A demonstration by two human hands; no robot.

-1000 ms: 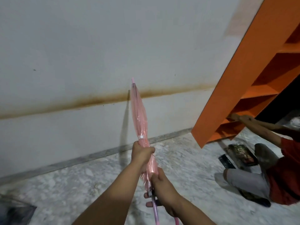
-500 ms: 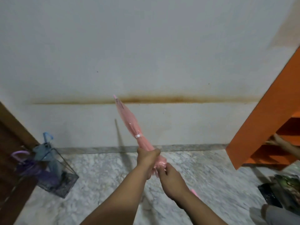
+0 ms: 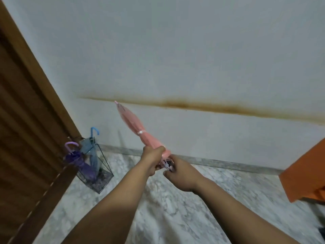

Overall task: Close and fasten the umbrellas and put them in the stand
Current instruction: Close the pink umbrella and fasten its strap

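Note:
A closed pink umbrella (image 3: 135,125) points up and to the left, its canopy bound by a white strap. My left hand (image 3: 152,158) grips the canopy's lower end. My right hand (image 3: 179,172) holds the shaft just below, where the canopy ends; the handle is hidden. To the left stands a wire-frame umbrella stand (image 3: 103,180) against the wall. It holds a purple umbrella (image 3: 80,162) and a blue-grey umbrella (image 3: 91,152), both handle up.
A brown wooden door (image 3: 26,131) fills the left side, right beside the stand. An orange shelf unit (image 3: 306,175) juts in at the right. The floor is grey-white marble; a white wall with a brown stain line runs behind.
The view has swung left: the stand and door have come into view, the orange shelf and seated person slid off right. The umbrella tilted further left, and my right hand moved up to the canopy's end.

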